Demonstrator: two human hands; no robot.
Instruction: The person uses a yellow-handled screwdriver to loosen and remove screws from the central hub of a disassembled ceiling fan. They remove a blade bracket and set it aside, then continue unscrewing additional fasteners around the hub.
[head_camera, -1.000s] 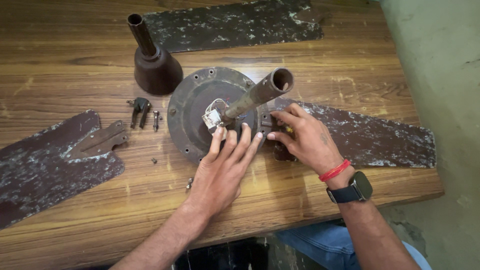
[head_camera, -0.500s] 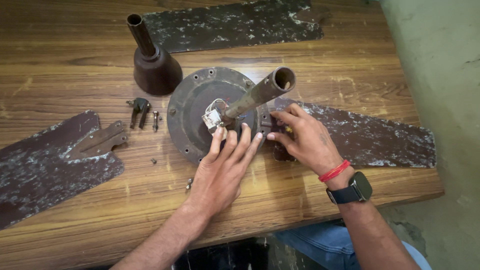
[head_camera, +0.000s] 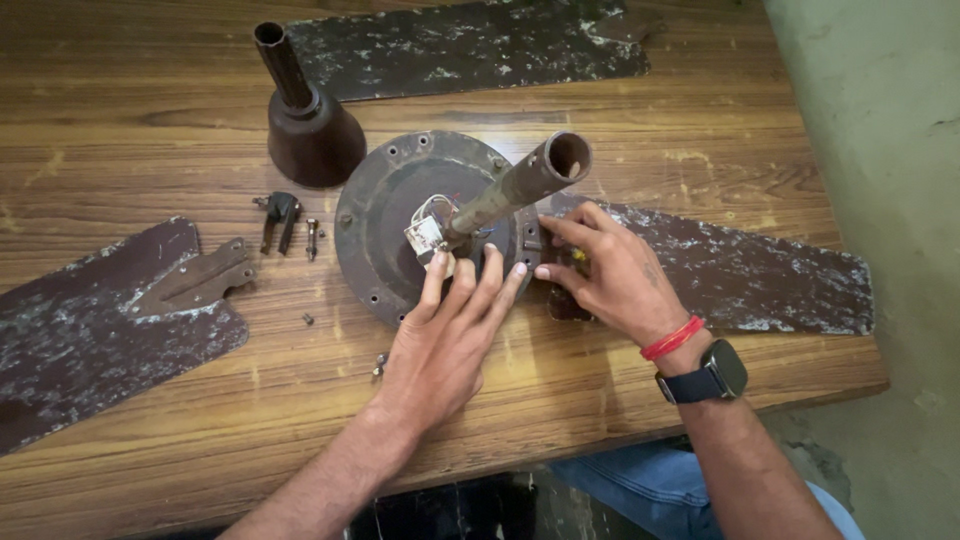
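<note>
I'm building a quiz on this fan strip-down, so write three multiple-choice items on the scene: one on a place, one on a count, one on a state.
1. Where does the left hand rest?
A. on the round motor housing
B. on the cone-shaped cover
C. on the table edge

2. How many fan blades lie on the wooden table?
A. one
B. three
C. five

3. How does the cone-shaped cover stand?
A. lying on its side
B. upright, wide end down
C. mounted on the pipe

Answers:
1. A: its fingers lie spread on the housing at the foot of the pipe.
2. B: a left blade, a top blade and a right blade show.
3. B: its wide base sits on the table behind the housing, the narrow tube pointing up.

The right hand works at the housing's right edge, above the right blade.
</note>
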